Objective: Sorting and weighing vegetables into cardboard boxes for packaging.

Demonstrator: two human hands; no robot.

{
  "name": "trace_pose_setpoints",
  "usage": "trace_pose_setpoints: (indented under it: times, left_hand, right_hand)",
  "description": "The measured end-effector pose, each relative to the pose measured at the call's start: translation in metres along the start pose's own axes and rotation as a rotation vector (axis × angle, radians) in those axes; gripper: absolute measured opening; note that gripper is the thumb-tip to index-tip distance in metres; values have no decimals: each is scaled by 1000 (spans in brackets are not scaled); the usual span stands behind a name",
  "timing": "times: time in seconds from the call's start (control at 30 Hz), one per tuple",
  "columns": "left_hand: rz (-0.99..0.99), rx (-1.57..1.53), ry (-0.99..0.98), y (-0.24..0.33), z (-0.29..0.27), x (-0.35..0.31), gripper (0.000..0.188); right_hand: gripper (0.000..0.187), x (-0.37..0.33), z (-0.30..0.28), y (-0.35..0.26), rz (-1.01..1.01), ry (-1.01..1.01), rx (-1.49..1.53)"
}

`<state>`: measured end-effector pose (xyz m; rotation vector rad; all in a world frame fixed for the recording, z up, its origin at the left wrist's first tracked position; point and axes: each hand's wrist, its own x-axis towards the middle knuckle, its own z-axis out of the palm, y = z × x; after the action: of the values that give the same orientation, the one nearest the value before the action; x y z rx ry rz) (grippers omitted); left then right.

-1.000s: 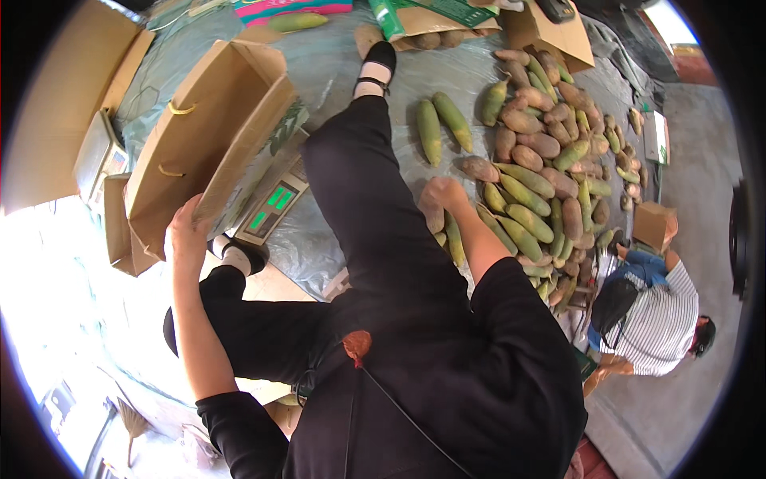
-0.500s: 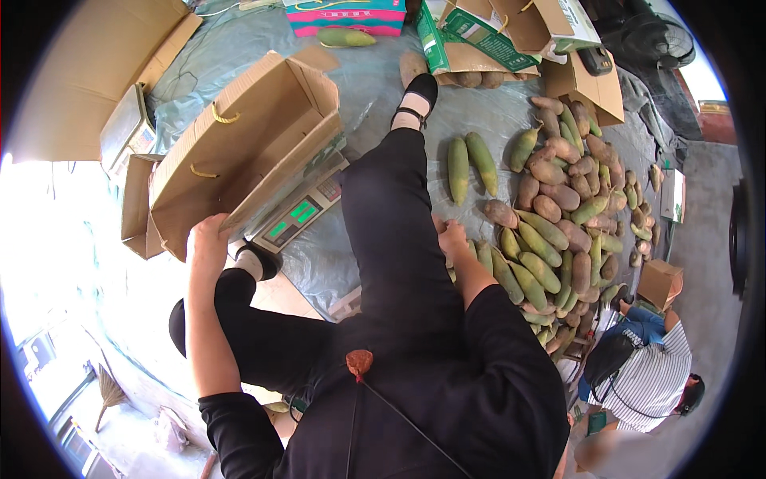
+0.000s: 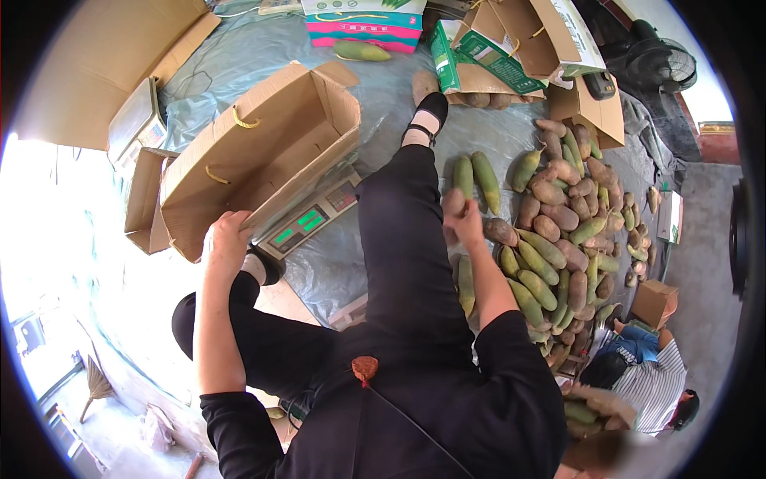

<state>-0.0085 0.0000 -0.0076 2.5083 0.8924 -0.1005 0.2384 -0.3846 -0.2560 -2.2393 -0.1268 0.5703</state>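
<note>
A long cardboard box [image 3: 275, 132] with yellow cord handles leans open-sided on a digital scale [image 3: 311, 215] with green lit displays. My left hand [image 3: 227, 238] grips the box's near edge, fingers closed over the cardboard. To the right of my outstretched leg, my right hand [image 3: 469, 227] is closed round a brownish root vegetable [image 3: 455, 201], slightly blurred. Just beyond it lie two green radishes [image 3: 485, 182] side by side. Right of that hand spreads a big heap of green radishes [image 3: 538, 257] and brown roots [image 3: 561, 215].
At the far side stand a pink and blue carton [image 3: 365, 36] and green-white cartons [image 3: 499, 56]. Another scale [image 3: 137, 120] sits at the left. A black fan [image 3: 658, 60] stands far right. A person in a striped shirt [image 3: 650, 383] is at the lower right.
My right hand has come up from the near edge of the heap and moved forward, with a brown root now showing in it. My left hand stays on the box edge. The whole view shifted slightly.
</note>
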Motion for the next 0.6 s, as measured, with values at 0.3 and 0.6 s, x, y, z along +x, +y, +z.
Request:
trace_pose_setpoints:
  times: [0.3,0.6]
  left_hand:
    - [-7,47,-97,4,-7,-1,18]
    - [-13,115,-119,1,-7,1,20]
  right_hand:
    - [75,11,-69,-307,-721,-87,220]
    - [67,-12,92,-415,-1166,-448,-540]
